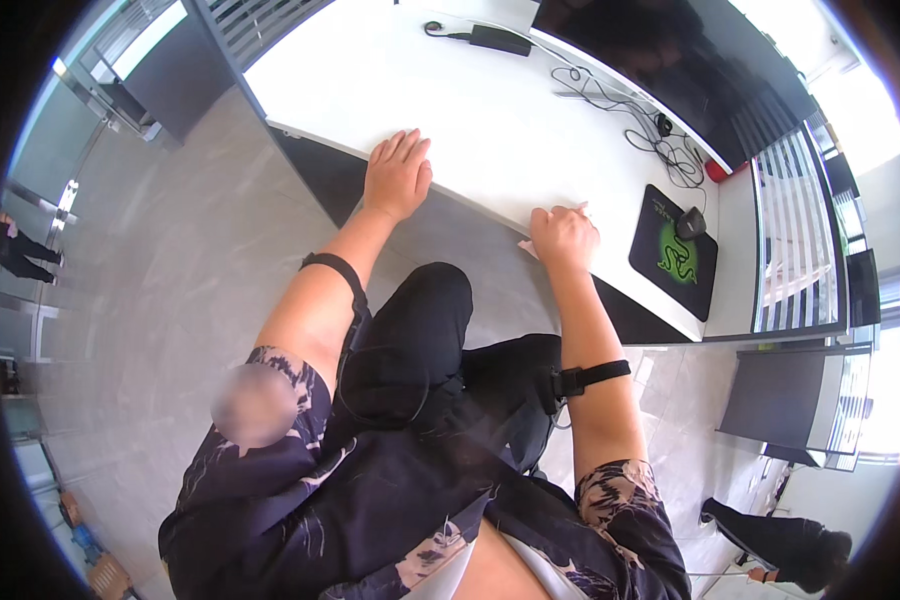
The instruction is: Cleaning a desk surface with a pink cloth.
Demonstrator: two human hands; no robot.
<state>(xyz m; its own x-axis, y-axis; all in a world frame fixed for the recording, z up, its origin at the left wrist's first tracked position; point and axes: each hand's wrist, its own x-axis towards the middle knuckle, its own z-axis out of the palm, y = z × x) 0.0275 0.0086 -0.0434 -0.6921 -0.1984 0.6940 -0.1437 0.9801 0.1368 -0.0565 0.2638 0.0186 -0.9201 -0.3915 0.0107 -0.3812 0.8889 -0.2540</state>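
My left hand [397, 177] lies palm down over the front edge of the white desk [480, 142], its fingers stretched out and nothing held in it. Farther right, my right hand [566, 234] is curled into a fist on the desk near the same edge. Small bits of a pale pink cloth or tissue [527, 247] stick out on both sides of that fist; the rest is hidden under it. A black mouse pad [656, 247] with a green Razer logo lies to the right of my right hand, with a dark corded mouse [691, 223] on it.
A large monitor [682, 67] stands along the desk's back, with tangled black cables [664, 154] before it. A black power adapter [500, 40] lies near the far side. A slatted partition [799, 232] borders the right. Two people stand farther off, at far left and lower right.
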